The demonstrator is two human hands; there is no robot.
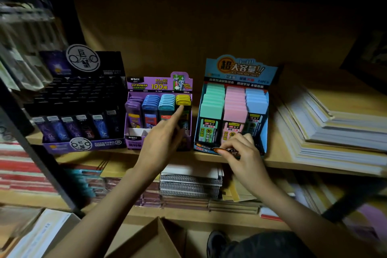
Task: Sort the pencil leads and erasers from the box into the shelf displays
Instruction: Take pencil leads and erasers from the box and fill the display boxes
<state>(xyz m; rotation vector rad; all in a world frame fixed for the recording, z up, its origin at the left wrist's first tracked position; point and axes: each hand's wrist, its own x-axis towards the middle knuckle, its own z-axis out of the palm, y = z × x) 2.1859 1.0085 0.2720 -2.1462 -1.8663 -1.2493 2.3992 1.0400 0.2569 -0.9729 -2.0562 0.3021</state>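
Cardboard box (155, 236) flaps rise closest, below the purple lead display (136, 142). Left of that display stands a black-and-purple tray (83, 111) of dark lead cases. The left hand (161, 142) reaches into the purple display, index finger straight, tip on the yellow-capped lead cases (183, 99) in its rightmost row. Its other fingers curl, and whether they hold anything cannot be told. Right of the purple display, the right hand (243, 153) pinches the front lip of the blue display (240, 69) of green, pink and blue cases. Stacked booklets (330, 121) lie farther right.
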